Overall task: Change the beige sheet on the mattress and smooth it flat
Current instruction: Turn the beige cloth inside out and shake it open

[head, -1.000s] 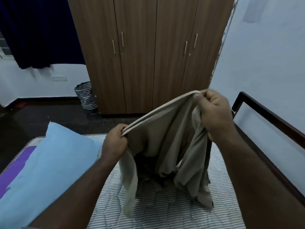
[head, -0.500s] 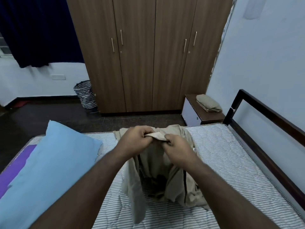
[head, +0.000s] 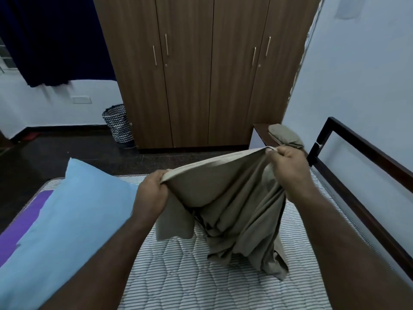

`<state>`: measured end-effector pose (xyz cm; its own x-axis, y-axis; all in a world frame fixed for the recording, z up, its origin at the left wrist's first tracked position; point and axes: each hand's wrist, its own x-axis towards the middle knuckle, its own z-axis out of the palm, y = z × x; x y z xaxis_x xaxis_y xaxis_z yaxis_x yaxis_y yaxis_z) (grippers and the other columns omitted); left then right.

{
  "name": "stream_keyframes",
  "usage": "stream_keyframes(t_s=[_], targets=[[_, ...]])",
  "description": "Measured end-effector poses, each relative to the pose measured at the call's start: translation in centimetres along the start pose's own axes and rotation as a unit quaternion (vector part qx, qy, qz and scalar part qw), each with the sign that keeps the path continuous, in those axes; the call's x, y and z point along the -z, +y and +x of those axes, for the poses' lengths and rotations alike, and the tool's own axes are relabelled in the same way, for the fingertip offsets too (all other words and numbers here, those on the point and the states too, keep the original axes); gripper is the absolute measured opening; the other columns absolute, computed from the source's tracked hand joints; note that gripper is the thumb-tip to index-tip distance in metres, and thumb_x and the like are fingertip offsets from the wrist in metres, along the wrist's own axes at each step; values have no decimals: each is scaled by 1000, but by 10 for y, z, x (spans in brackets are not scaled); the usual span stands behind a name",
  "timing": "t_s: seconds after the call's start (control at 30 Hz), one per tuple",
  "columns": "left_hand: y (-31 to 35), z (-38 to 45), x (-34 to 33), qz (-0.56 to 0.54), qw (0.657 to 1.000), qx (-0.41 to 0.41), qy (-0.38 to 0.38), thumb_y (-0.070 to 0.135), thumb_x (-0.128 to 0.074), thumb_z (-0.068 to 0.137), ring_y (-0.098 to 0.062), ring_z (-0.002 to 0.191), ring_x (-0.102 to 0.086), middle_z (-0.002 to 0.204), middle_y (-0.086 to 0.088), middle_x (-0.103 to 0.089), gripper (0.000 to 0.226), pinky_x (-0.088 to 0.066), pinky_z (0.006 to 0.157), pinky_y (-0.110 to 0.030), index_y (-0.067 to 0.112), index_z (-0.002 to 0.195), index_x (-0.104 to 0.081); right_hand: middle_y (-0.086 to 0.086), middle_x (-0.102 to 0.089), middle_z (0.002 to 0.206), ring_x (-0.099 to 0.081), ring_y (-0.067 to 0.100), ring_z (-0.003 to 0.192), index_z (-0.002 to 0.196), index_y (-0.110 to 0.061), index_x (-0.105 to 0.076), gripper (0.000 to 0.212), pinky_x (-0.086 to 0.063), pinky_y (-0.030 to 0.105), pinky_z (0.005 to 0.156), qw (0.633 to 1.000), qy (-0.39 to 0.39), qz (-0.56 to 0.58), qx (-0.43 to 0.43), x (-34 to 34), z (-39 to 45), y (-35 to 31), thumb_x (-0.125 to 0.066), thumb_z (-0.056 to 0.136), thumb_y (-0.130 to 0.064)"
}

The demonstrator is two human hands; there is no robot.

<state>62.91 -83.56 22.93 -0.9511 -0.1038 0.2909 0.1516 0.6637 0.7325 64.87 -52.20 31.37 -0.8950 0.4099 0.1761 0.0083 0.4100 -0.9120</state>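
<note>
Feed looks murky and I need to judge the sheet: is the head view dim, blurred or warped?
Head view: dim, bluish light, no glare; beige sheet and both hands sharp enough; wide-angle bending shows in the wardrobe and bed frame near the frame's edges.

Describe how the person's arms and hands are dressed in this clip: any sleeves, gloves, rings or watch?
Both forearms are bare as far as the frame shows; no sleeve or cuff is in view. The left hand and right hand are gloveless. No watch, bracelet or ring shows on the visible sides of either wrist or hand.
</note>
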Motion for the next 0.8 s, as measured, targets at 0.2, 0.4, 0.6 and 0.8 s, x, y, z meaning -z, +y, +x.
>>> stream_keyframes(t_s=[0.2, 0.4, 0.6, 0.8], targets=[[29, 0, -9, 4, 993, -30, -116, 29, -53, 94, -22, 86, -65, 89, 4, -70, 11, -53, 77, -40, 33, 101, -60, -6, -71, 77, -68, 13, 74, 141, -40, -50, 58, -60, 34, 72, 990, -119, -77, -9, -16, -37, 3, -74, 88, -37], [65, -10, -22, 39, 970, -156, -182, 44, -55, 88, -14, 81, -63, 84, 8, -69, 23, -51, 69, -42, 26, 96, -66, -9, -67, 88, -62, 13, 82, 101, -28, -65, 9, -45, 30, 72, 953, -222, -187, 82, -65, -70, 8, -66, 92, -30], [41, -13, -17, 141, 972, -109, -154, 17, -61, 81, -14, 90, -58, 99, 13, -63, 24, -47, 70, -36, 31, 99, -56, -8, -51, 59, -48, 8, 58, 65, -24, -52, 34, -33, 30, 56, 957, -212, -183, 69, -48, -60, 4, -61, 98, -29], [19, -13, -10, 140, 981, -40, -128, 5, -57, 76, -18, 96, -56, 103, 8, -59, 36, -50, 76, -40, 30, 102, -58, 3, -57, 63, -56, 20, 65, 73, -8, -60, 33, -42, 37, 63, 970, -162, -170, 61, -33, -54, -1, -62, 98, -29]])
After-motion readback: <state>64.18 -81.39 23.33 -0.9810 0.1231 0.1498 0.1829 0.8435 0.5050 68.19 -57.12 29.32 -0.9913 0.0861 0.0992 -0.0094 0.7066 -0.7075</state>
